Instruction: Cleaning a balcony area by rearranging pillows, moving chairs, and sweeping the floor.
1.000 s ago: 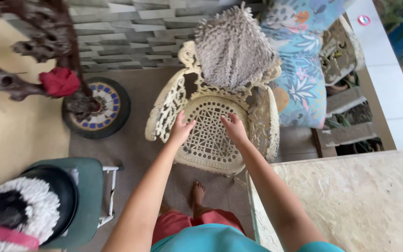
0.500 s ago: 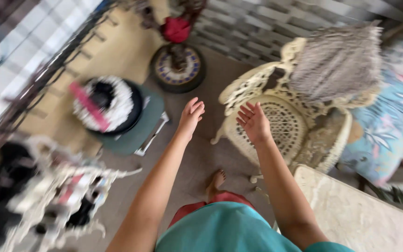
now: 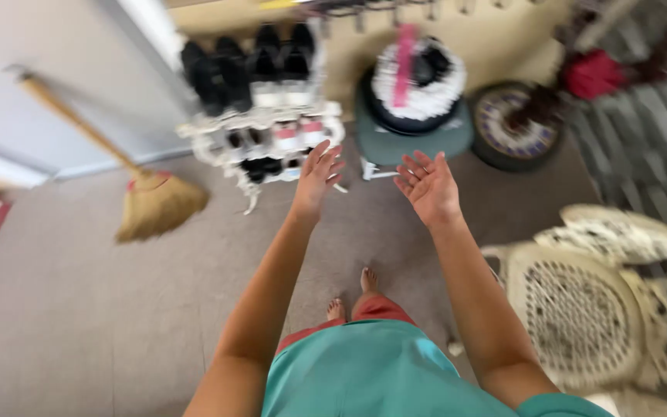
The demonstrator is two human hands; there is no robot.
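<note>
My left hand (image 3: 317, 178) is raised in front of me with fingers spread, holding nothing. My right hand (image 3: 428, 187) is beside it, palm turned inward, fingers apart and also holding nothing. Both hover over the grey-brown floor, in front of a white ornate shoe rack (image 3: 260, 127) with dark shoes on it. A cream cast-metal chair (image 3: 580, 309) with a lattice seat now stands at my lower right, apart from both hands.
A straw broom (image 3: 148, 202) with a wooden handle leans at the left by a white wall. A green stool (image 3: 411, 143) carries a black-and-white fluffy thing. A mosaic-topped tyre (image 3: 515, 127) and a red cloth (image 3: 592, 73) sit at the back right. My bare feet (image 3: 353, 297) show below.
Both hands have left the cream chair's seat and lifted free. My view has swung left, so the chair has slid to the lower right and the shoe rack and broom have come in.
</note>
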